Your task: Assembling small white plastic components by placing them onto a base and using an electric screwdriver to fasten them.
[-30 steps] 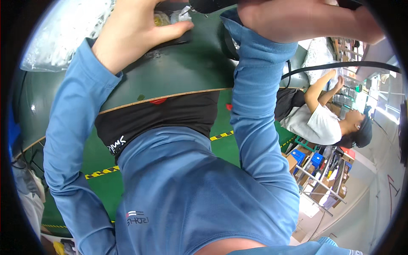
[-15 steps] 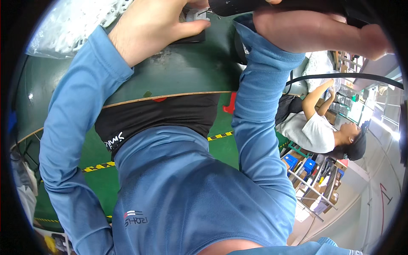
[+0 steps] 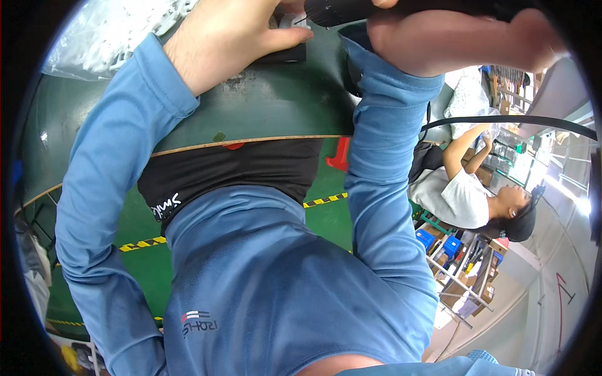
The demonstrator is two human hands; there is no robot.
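My left hand (image 3: 229, 37) reaches in at the top, its thumb and a finger closed about a small white plastic part (image 3: 303, 20). That part rests at a black block (image 3: 282, 55) on the green worktop. My right hand (image 3: 451, 41) is wrapped round a black electric screwdriver (image 3: 351, 11), held nearly level. Its thin bit points left, toward the white part; whether they touch I cannot tell. The top edge of the view cuts off part of both hands and of the screwdriver.
A clear plastic bag of white parts (image 3: 119, 37) lies at the far left of the worktop (image 3: 263, 113). A black cable (image 3: 514, 119) runs across on the right. Beyond it a co-worker in a white shirt (image 3: 451, 197) sits near a shelf of blue bins (image 3: 451, 245).
Both hands keep their grip, and the screwdriver stays pointed at the white part. My right hand and forearm have shifted slightly up and left; the view has moved a little.
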